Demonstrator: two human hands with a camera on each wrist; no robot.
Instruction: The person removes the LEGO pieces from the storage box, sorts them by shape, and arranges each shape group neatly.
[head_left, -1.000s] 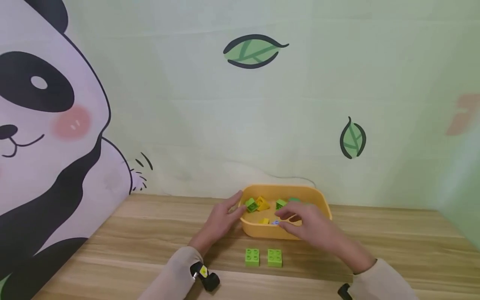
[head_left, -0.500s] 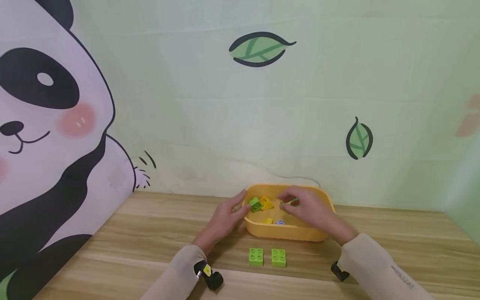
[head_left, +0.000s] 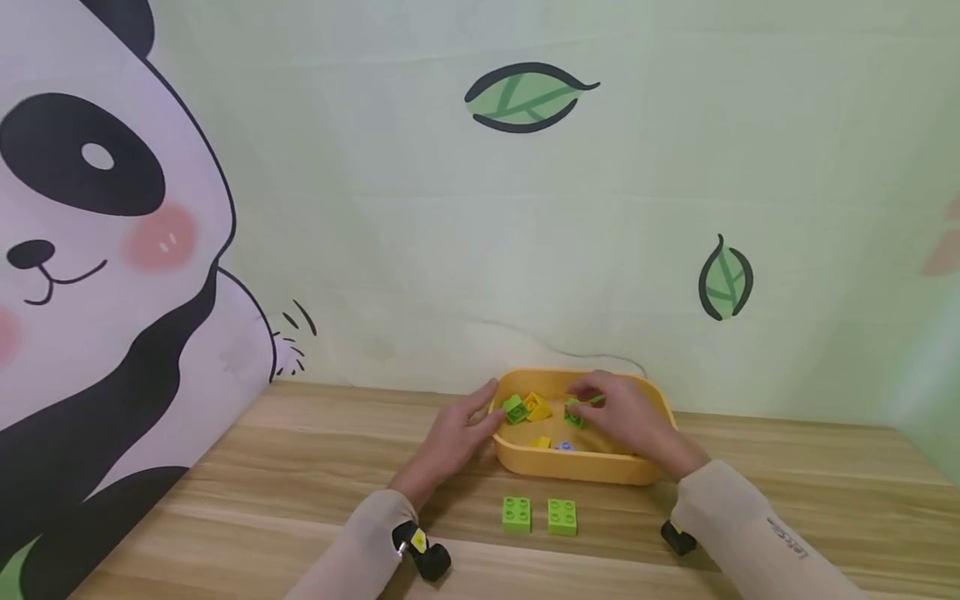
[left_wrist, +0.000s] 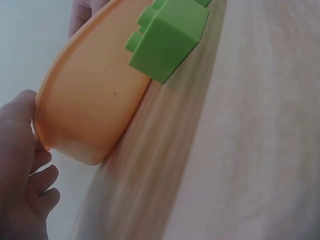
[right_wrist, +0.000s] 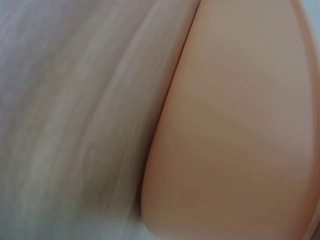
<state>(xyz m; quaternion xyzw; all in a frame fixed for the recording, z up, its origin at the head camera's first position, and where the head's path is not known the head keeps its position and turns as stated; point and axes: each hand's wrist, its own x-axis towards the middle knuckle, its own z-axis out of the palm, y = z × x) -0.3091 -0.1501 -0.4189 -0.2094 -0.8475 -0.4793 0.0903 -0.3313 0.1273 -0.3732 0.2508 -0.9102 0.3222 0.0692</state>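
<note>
In the head view my left hand grips the left end of a yellow-orange plastic bin. In the left wrist view that hand is at the bin's rim, with its lower fingers curled. My right hand reaches over the bin's right side and pinches a green toy brick between thumb and fingers, low inside the bin; part of the brick is hidden. The right wrist view shows only the bin's outer wall and the tabletop, not the hand.
Also in the bin are another green brick, yellow bricks and a small blue piece. Two green four-stud bricks stand apart on the wooden table before it. A printed cloth hangs close behind.
My right hand has moved back from the bin's front rim to the green brick, which now sits turned at the fingertips. The left hand stays on the bin; the head view has shifted slightly.
</note>
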